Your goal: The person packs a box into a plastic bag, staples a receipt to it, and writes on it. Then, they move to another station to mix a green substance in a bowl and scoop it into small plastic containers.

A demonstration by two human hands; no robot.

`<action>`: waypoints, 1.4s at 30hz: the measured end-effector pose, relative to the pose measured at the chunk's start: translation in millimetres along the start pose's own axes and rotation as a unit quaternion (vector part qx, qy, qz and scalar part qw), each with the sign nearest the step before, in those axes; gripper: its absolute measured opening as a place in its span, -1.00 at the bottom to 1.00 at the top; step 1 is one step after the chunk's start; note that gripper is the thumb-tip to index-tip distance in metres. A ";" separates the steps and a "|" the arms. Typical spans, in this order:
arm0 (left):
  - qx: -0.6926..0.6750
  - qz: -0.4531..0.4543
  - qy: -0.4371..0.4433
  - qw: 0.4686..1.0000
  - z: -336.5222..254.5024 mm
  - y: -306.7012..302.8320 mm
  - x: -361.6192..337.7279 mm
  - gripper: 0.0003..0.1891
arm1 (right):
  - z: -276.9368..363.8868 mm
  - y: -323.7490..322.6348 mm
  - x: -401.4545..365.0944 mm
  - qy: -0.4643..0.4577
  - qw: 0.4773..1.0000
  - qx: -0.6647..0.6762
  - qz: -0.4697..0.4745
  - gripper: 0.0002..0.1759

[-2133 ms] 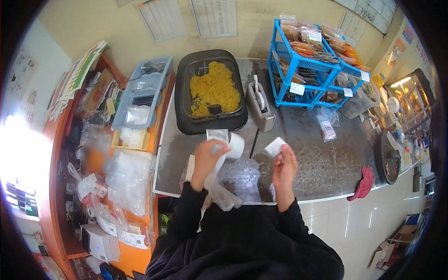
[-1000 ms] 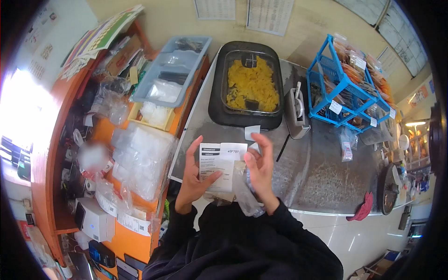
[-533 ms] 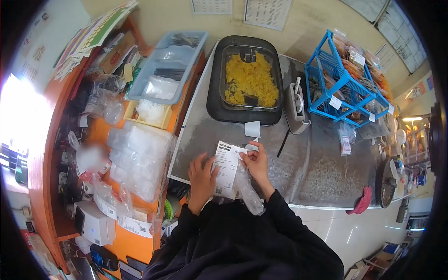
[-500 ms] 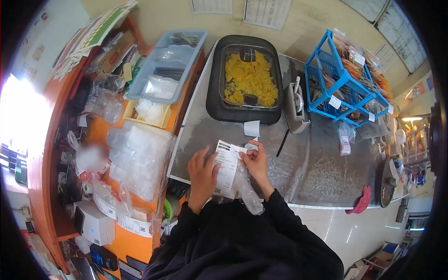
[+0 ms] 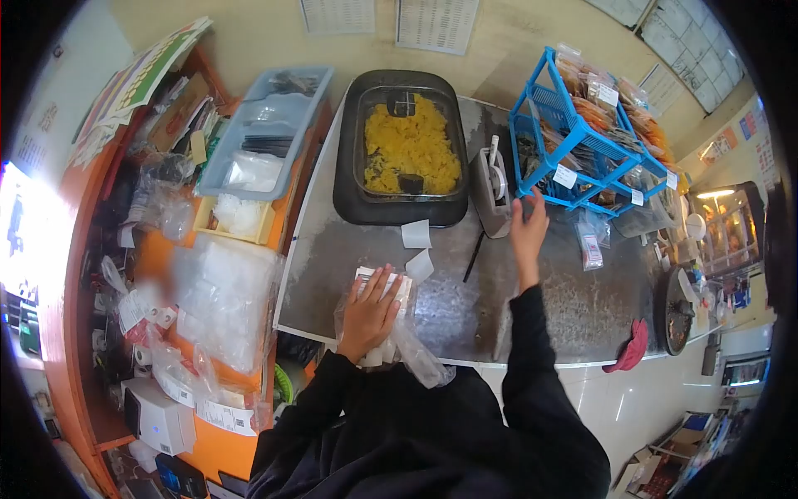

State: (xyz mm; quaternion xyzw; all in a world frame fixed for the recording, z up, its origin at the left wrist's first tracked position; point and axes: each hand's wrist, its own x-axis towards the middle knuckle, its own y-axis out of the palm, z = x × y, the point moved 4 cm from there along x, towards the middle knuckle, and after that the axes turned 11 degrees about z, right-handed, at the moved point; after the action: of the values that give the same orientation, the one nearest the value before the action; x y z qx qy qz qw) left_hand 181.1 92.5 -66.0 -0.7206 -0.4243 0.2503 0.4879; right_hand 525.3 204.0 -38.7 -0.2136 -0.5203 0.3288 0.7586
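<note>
- Head view, left hand: left hand (image 5: pixel 370 316) laid flat, fingers slightly apart, over a printed paper (image 5: pixel 405 291); the paper is near the left corner of the near edge of the tabletop (image 5: pixel 573 308); a clear plastic bag (image 5: pixel 424 356) beside it reaches that edge.
- Head view, right hand: right hand (image 5: pixel 529 229) raised, thumb and fingers apart, just beside the tape dispenser (image 5: pixel 496 218); contact cannot be told.
- Head view, surroundings: two white slips (image 5: pixel 416 234) between paper and food pan (image 5: pixel 353 200); the pan stands toward the far left corner; blue rack (image 5: pixel 555 104) at the far edge.
</note>
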 end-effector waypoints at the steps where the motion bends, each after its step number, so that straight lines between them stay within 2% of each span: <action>1: 0.006 -0.009 -0.028 1.000 0.0 5.9 3.0 -0.50 | -39.2 22.9 15.2 0.084 0.980 0.122 0.133 -0.48; 2: 0.012 -0.018 -0.055 0.998 -0.7 12.4 6.8 -0.50 | -74.2 48.8 21.7 0.164 0.920 0.240 0.262 -0.49; 3: 0.026 -0.043 -0.102 0.993 -1.1 18.3 12.3 -0.51 | -90.3 65.6 18.8 0.239 0.823 0.347 0.381 -0.50; 6: 0.042 -0.105 -0.229 0.967 -9.7 24.7 39.7 -0.51 | -72.1 58.7 25.8 0.269 0.772 0.333 0.469 -0.50; 9: 0.054 -0.109 -0.240 0.963 -15.6 26.2 49.5 -0.52 | -96.9 79.5 18.5 0.232 0.799 0.388 0.396 -0.61; 12: 0.055 -0.109 -0.225 0.967 -11.9 32.4 46.3 -0.52 | -102.1 46.8 -13.2 0.192 0.855 0.277 0.393 -0.70; 15: 0.016 -0.099 -0.179 0.979 -4.4 36.4 41.5 -0.50 | -92.1 34.5 -34.5 0.262 0.887 0.119 0.361 -0.73; 16: 0.017 -0.086 -0.155 0.984 -3.4 35.1 34.9 -0.49 | -90.0 40.6 -35.1 0.249 0.900 0.093 0.347 -0.67; 17: 0.017 -0.074 -0.132 0.988 -2.9 33.8 26.6 -0.47 | -90.6 41.6 -31.2 0.234 0.908 -0.003 0.347 -0.66; 19: 0.012 -0.048 -0.101 0.994 -7.8 31.9 9.2 -0.45 | -66.9 22.3 -11.5 0.191 0.901 -0.194 0.338 -0.63; 22: -0.003 -0.021 -0.068 0.997 -21.8 32.4 -24.6 -0.41 | -78.9 16.0 -13.8 0.161 0.863 -0.216 0.428 -0.71; 23: 0.031 -0.018 -0.064 0.997 -25.2 32.1 -30.2 -0.40 | -71.9 13.7 -10.0 0.149 0.873 -0.040 0.463 -0.77; 24: 0.062 -0.010 -0.064 0.996 -29.9 33.4 -39.3 -0.40 | -52.9 -5.6 -8.6 0.134 0.851 0.137 0.490 -0.84; 26: 0.089 0.002 -0.066 0.994 -33.3 35.5 -50.9 -0.39 | 48.9 -71.9 -4.6 0.014 0.797 0.368 0.478 -0.91; 27: 0.083 0.003 -0.066 0.994 -33.1 36.3 -52.5 -0.39 | 98.5 -101.1 -14.2 -0.005 0.745 0.435 0.506 -0.92; 28: 0.078 0.002 -0.065 0.995 -32.1 37.2 -52.9 -0.38 | 133.8 -111.0 -32.8 -0.016 0.657 0.495 0.568 -0.93; 29: 0.072 0.003 -0.065 0.995 -28.7 39.6 -54.1 -0.39 | 161.4 -109.8 -55.6 -0.088 0.625 0.464 0.622 -0.87; 31: 0.057 0.003 -0.066 0.996 -21.3 45.7 -57.7 -0.39 | 201.9 -94.3 -101.1 -0.234 0.644 0.312 0.658 -0.75; 33: 0.027 -0.012 -0.073 0.997 -18.7 46.7 -60.2 -0.39 | 200.5 -40.0 -151.1 -0.313 0.695 0.110 0.638 -0.63; 36: -0.007 -0.010 -0.083 0.997 -18.7 40.6 -63.3 -0.38 | 160.2 12.6 -178.8 -0.275 0.782 0.120 0.547 -0.54; 40: 0.028 0.025 -0.094 0.995 -15.8 47.7 -65.4 -0.31 | 126.6 -8.8 -145.2 -0.180 0.778 0.065 0.598 -0.39; 42: -0.129 -0.106 -0.110 0.980 -11.7 54.9 -67.4 -0.24 | 96.7 -7.0 -151.5 -0.151 0.756 0.082 0.632 -0.33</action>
State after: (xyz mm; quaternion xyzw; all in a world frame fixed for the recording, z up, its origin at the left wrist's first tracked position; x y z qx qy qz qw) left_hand 175.6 20.1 -115.2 -0.6964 -0.5780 0.2181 0.3651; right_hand 400.6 88.2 -96.9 -0.3783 -0.3460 0.8029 0.3042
